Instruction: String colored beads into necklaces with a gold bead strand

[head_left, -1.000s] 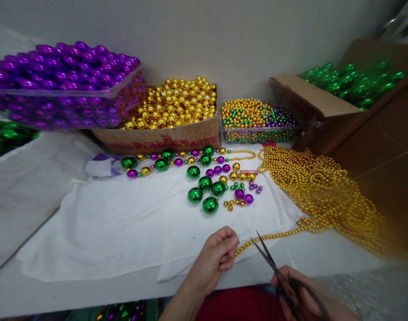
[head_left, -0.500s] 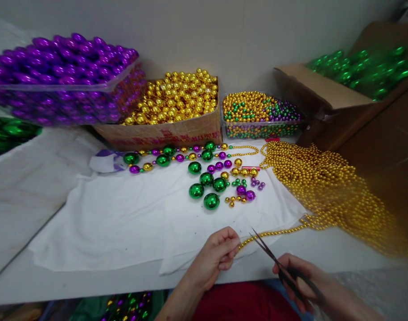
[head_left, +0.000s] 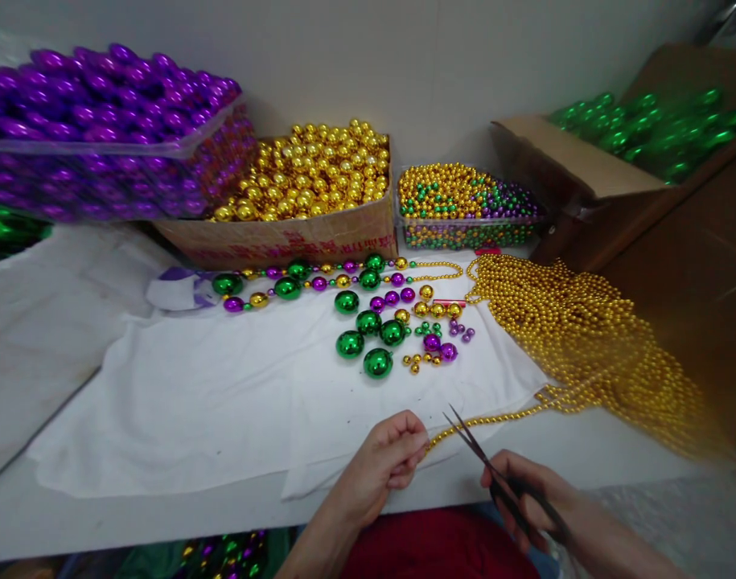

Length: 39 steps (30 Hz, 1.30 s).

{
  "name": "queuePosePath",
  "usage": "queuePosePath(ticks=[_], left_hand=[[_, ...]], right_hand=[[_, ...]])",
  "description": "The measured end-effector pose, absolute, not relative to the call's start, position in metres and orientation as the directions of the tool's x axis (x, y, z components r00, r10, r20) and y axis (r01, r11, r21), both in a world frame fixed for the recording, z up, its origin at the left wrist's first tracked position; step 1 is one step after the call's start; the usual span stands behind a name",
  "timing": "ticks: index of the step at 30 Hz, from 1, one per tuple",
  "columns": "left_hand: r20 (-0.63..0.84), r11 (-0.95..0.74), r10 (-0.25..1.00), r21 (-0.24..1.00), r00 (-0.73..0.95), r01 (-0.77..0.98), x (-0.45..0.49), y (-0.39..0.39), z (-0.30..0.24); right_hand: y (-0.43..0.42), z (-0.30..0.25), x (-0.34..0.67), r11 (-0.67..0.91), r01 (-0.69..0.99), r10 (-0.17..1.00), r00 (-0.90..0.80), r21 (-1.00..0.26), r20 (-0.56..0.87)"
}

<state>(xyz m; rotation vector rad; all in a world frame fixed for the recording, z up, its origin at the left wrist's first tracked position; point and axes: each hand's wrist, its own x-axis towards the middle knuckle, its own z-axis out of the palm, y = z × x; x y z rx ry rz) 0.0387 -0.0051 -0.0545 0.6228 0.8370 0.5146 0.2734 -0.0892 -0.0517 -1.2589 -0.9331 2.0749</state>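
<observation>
While taut, beaded strand (head_left: 506,418), slim scissors (head_left: 473,446).

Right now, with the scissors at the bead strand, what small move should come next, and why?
Probably close the scissors on the gold bead strand. The left hand pinches its end, it runs off to the pile of gold strands, and the right hand holds the slightly open blades across it, close to that hand.

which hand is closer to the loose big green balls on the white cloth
Left. The left hand, pinching the gold bead strand, lies just on the near side of the green balls; the right hand, holding scissors, is farther off to the lower right.
</observation>
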Motion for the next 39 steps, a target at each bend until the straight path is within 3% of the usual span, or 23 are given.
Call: queuePosePath(ticks=[11, 16, 18, 20, 23, 25, 27, 28, 33, 39], left_hand=[[-0.522, 0.698, 0.643, 0.700, 0.560, -0.150, 0.032, -0.006, -0.059], [-0.533, 0.705, 0.631, 0.698, 0.564, -0.128, 0.027, -0.006, -0.062], [-0.534, 0.704, 0.626, 0.701, 0.568, -0.117, 0.026, -0.007, -0.064], [-0.528, 0.699, 0.621, 0.707, 0.579, -0.105, 0.026, -0.008, -0.064], [-0.517, 0.689, 0.620, 0.719, 0.590, -0.093, 0.030, -0.011, -0.064], [-0.514, 0.685, 0.626, 0.722, 0.586, -0.099, 0.033, -0.016, -0.063], [-0.518, 0.690, 0.625, 0.717, 0.584, -0.102, 0.037, -0.021, -0.062], [-0.520, 0.692, 0.623, 0.715, 0.585, -0.101, 0.039, -0.024, -0.063], [-0.532, 0.716, 0.586, 0.693, 0.611, -0.083, 0.049, -0.031, -0.071], [-0.508, 0.677, 0.514, 0.735, 0.691, 0.037, 0.059, -0.031, -0.082]], right_hand=[[-0.085, -0.071, 0.278, -0.591, 0.004, 0.758, -0.339, -0.807, -0.557], [-0.068, -0.036, 0.296, -0.409, 0.095, 0.898, -0.135, -0.908, -0.419], [-0.044, -0.008, 0.305, -0.296, 0.202, 0.955, 0.051, -0.934, -0.292], [-0.014, 0.015, 0.312, -0.198, 0.325, 0.978, 0.126, -0.925, -0.166], [0.028, 0.027, 0.319, -0.128, 0.637, 0.985, 0.170, -0.760, -0.023], [0.048, 0.020, 0.321, -0.143, 0.874, 0.985, 0.172, -0.465, 0.020], [0.059, 0.007, 0.323, -0.172, 0.966, 0.985, 0.174, -0.194, -0.008], [0.062, -0.001, 0.323, -0.181, 0.976, 0.983, 0.177, -0.119, -0.042], [0.060, -0.043, 0.318, -0.190, 0.980, 0.966, 0.177, -0.051, -0.190], [0.068, -0.066, 0.318, -0.239, 0.971, 0.941, 0.230, -0.007, -0.249]])
